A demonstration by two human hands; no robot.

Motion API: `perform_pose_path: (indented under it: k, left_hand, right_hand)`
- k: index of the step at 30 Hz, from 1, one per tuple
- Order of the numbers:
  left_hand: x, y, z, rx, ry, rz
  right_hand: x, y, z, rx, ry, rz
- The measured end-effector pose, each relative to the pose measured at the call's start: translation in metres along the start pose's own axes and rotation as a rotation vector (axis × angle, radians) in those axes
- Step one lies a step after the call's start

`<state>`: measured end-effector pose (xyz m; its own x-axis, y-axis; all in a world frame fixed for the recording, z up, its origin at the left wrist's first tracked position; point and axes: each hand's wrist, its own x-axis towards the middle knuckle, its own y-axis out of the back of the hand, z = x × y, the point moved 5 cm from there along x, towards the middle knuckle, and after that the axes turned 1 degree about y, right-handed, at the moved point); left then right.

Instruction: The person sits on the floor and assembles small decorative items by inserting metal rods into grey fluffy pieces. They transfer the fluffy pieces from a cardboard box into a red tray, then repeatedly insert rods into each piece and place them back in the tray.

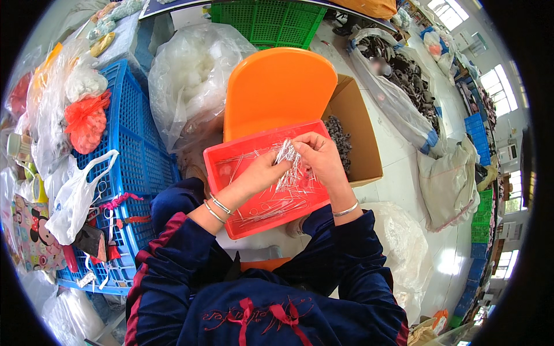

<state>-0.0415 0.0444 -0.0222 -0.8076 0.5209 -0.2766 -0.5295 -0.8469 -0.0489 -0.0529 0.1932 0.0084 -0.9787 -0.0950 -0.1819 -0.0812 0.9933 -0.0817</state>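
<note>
Silvery wires are pinched by the left hand and right hand, both angled inward.

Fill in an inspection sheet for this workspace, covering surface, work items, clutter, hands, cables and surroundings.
Surface: red tray in front of an orange chair back; what bears the tray is hidden.
Work items: a bunch of thin silvery pieces in the hands; loose pieces scattered in the tray.
Clutter: plastic bags, one white, around a blue crate at left.
Hands: left hand and right hand both closed on the bunch.
Cables: nothing seen.
Surroundings: green crate and clear bag beyond; cardboard box and pale sack to the right.
</note>
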Motion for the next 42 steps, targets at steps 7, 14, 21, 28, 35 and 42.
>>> perform_pose_path:
  k: [7,14,21,28,35,42]
  left_hand:
    - [0.004,0.007,0.0,-0.32,-0.094,0.045]
    - [0.001,0.006,0.008,-0.377,-0.129,-0.03]
    - [-0.002,0.002,0.011,-0.465,-0.076,-0.069]
    - [-0.005,-0.003,0.01,-0.464,-0.066,-0.14]
    - [-0.006,-0.006,0.01,-0.359,-0.091,-0.19]
    - [-0.004,-0.008,0.006,-0.228,-0.142,-0.174]
  right_hand:
    - [0.001,0.002,0.002,0.005,-0.012,0.083]
    - [-0.005,-0.01,-0.003,0.296,-0.093,-0.172]
    - [-0.002,-0.008,0.001,0.313,-0.04,-0.261]
    - [0.0,-0.008,0.009,0.383,-0.036,-0.224]
    - [0.005,-0.004,0.003,0.295,0.028,-0.164]
    - [0.006,-0.002,0.008,-0.028,0.098,-0.05]
